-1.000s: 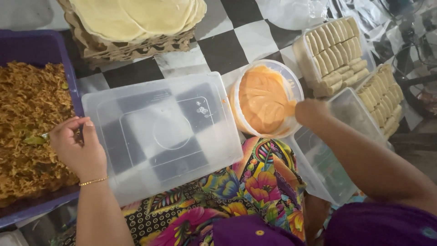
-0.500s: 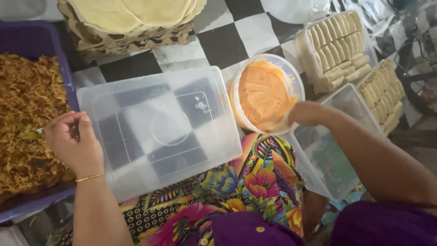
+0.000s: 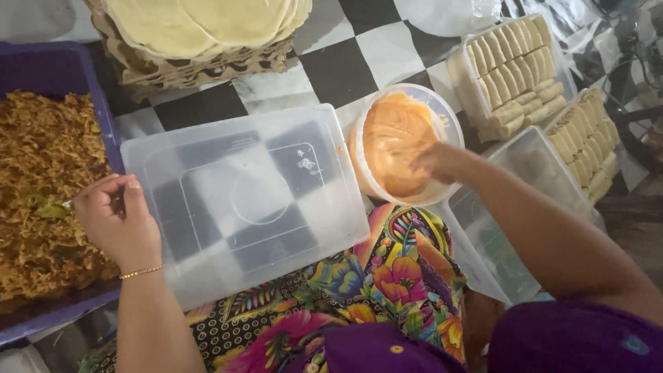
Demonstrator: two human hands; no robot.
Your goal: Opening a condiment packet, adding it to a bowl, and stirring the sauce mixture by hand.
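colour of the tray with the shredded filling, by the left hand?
Purple tray, holding brown shredded filling; the left hand rests at its edge. Head view.

There is only one view, from a camera worn on the person's head. It looks steeply down, almost straight, onto the lap and the checkered floor in front. It is near: the two forearms enter from the bottom edge, and the left hand [image 3: 114, 221] and right hand [image 3: 442, 162] are in the middle band. The clear lid [image 3: 242, 200] fills the centre, the purple tray [image 3: 41, 62] is cut at the left edge, and the containers of rolls [image 3: 514, 72] lie at the upper right.
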